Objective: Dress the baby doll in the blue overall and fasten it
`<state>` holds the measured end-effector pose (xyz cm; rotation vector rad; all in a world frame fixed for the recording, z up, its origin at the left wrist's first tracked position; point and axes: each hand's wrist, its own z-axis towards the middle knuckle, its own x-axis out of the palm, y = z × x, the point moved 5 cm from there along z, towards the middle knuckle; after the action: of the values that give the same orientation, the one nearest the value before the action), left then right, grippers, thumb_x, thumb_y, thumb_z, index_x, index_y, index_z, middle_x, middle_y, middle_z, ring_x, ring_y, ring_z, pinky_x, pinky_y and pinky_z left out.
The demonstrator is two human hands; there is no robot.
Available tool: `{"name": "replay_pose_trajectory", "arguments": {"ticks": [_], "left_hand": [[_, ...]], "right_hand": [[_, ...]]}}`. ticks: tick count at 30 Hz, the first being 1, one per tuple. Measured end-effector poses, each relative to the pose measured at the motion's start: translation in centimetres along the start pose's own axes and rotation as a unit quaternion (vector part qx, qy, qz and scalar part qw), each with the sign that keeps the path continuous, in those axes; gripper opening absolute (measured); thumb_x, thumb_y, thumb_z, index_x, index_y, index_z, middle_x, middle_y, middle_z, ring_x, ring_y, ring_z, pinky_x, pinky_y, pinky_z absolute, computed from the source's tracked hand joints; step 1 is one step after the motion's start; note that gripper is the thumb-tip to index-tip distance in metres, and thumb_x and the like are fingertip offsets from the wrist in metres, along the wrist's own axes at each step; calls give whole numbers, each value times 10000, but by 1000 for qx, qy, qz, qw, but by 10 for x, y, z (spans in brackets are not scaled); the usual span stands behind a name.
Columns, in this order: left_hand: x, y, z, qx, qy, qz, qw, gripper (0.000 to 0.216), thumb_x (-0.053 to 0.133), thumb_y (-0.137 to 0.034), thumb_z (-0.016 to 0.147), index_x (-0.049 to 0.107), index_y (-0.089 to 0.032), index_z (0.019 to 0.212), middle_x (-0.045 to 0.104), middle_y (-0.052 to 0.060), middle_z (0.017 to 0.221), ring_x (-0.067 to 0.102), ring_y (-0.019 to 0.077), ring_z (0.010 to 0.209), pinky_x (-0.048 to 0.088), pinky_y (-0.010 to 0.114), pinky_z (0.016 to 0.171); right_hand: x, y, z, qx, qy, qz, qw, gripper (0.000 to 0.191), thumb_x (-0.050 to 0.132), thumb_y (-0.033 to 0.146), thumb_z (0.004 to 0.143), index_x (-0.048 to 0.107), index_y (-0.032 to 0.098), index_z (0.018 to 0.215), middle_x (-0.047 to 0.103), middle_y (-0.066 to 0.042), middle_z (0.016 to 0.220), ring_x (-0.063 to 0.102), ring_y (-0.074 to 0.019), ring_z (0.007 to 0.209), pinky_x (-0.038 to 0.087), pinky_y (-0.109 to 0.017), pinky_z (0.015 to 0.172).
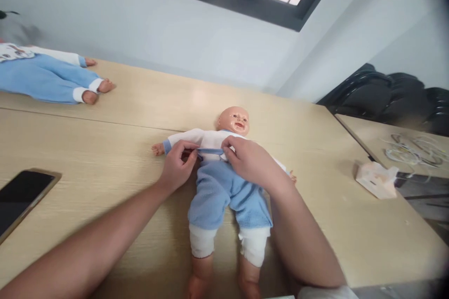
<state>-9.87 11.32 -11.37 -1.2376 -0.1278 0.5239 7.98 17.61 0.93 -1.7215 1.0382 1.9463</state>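
A baby doll (234,121) lies on its back on the wooden table (115,149), head toward the wall. It wears a white top and blue trousers (228,194) with white cuffs. My left hand (177,166) pinches the trousers' waistband at the doll's left side as I see it. My right hand (247,156) pinches the same waistband on the other side, covering part of the doll's chest and arm. Both hands are closed on the fabric.
A second doll in blue trousers (49,81) lies at the far left of the table. A dark phone (21,198) rests near the left edge. A tissue pack (377,180) sits at the right, with black chairs (386,96) and cables (410,149) beyond.
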Motion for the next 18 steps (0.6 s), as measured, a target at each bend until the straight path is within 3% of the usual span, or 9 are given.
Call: {"name": "replay_pose_trajectory", "arguments": {"ticks": [6,12,18], "left_hand": [[0,11,-1,-52,10,-42,998,184,579,-311,939,654,-199,1063,708,49,1025,671,191,924,564,327,841],[8,1,-1,-17,94,-26,995,248,614,-216,853,664,-209,1096,691,37,1004,662,190,917,562,317,818],[-3,-12,-2,56,-34,134,989,159,635,-126,773,544,-240,837,624,2,863,600,195,856,526,332,826]], "right_hand": [[8,6,0,-18,13,-31,999,137,592,308,964,691,255,1044,745,-22,994,637,-205,844,346,-298,684],[5,4,7,-15,-72,-96,993,93,569,230,928,644,229,984,723,-47,980,628,-220,856,307,-310,639],[8,12,5,-28,-49,-109,992,85,563,216,923,623,232,982,693,-61,990,611,-219,852,300,-308,621]]}}
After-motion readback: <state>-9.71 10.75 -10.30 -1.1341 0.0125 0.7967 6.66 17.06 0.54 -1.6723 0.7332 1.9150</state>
